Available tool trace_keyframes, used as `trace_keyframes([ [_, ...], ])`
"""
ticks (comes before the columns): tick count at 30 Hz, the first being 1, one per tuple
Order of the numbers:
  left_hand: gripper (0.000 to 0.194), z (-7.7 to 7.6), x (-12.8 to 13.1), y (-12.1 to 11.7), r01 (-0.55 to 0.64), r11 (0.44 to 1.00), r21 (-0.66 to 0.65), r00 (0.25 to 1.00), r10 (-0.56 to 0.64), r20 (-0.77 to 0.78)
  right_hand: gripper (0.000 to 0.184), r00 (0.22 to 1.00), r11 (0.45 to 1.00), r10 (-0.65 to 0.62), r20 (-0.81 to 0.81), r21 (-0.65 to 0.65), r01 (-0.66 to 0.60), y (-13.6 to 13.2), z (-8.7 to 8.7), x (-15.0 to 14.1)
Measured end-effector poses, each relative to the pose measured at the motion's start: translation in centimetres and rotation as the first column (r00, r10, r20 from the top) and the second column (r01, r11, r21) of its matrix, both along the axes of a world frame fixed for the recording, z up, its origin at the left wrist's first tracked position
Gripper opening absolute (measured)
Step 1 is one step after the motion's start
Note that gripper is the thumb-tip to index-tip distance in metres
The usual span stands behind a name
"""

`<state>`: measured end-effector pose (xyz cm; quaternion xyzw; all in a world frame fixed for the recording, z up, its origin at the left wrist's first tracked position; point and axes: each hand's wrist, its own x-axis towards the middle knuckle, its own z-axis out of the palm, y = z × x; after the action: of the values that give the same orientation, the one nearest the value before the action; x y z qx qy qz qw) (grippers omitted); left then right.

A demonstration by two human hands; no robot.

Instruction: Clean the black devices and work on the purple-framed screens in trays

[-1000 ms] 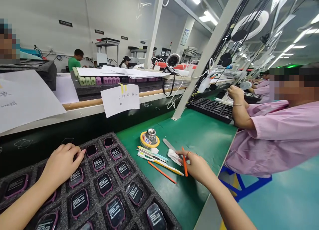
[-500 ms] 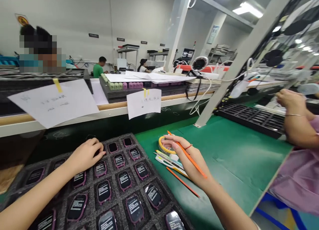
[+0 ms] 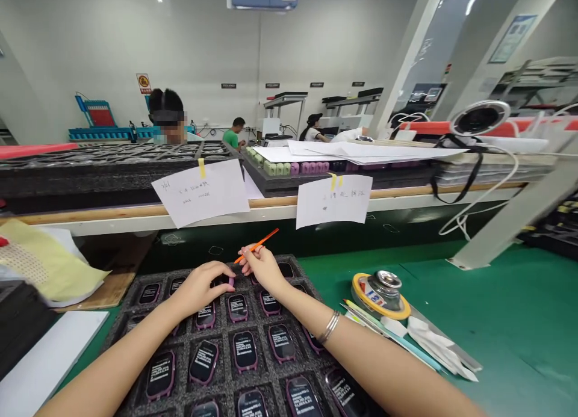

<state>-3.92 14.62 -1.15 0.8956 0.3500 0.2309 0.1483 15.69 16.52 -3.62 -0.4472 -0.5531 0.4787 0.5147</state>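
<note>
Fingers (image 3: 250,257) of right hand (image 3: 265,272) pinch orange stick (image 3: 271,236), frame centre; left hand (image 3: 201,287) grips purple-edged watch (image 3: 231,281), just left.

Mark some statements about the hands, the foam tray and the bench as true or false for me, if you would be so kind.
1. The right hand holds an orange stick. True.
2. The left hand is on the tape roll. False: it is over the foam tray, at a purple-edged watch.
3. Silver bangles circle the right wrist. True.
4. The tape roll lies inside the foam tray. False: it is on the green bench top, to the right of the tray.
5. A handwritten sheet hangs at the shelf edge. True.
</note>
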Motion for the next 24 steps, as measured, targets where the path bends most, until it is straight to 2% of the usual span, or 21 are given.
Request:
trace_keyframes([
  [4,0.015,-0.3,0.1,0.1,-0.029,0.999,-0.021,0.999,0.030,0.034,0.023,1.000,1.000,0.001,-0.018,-0.005,-0.001,0.3,-1.4,-0.5],
  [10,0.044,-1.0,0.2,-0.1,-0.115,0.990,-0.078,0.988,0.121,0.092,0.021,0.999,0.999,0.029,-0.026,0.039,-0.028,-0.7,-1.3,-0.4],
  [17,0.041,-1.2,0.2,-0.1,-0.111,0.989,-0.095,0.988,0.121,0.101,0.033,1.000,0.997,0.028,-0.013,0.078,-0.027,-1.0,-1.0,-0.4],
  [24,0.039,-1.4,0.3,-0.2,-0.122,0.991,-0.052,0.990,0.125,0.066,0.031,0.999,0.994,0.036,0.020,0.104,-0.038,-1.4,-0.8,-0.2],
])
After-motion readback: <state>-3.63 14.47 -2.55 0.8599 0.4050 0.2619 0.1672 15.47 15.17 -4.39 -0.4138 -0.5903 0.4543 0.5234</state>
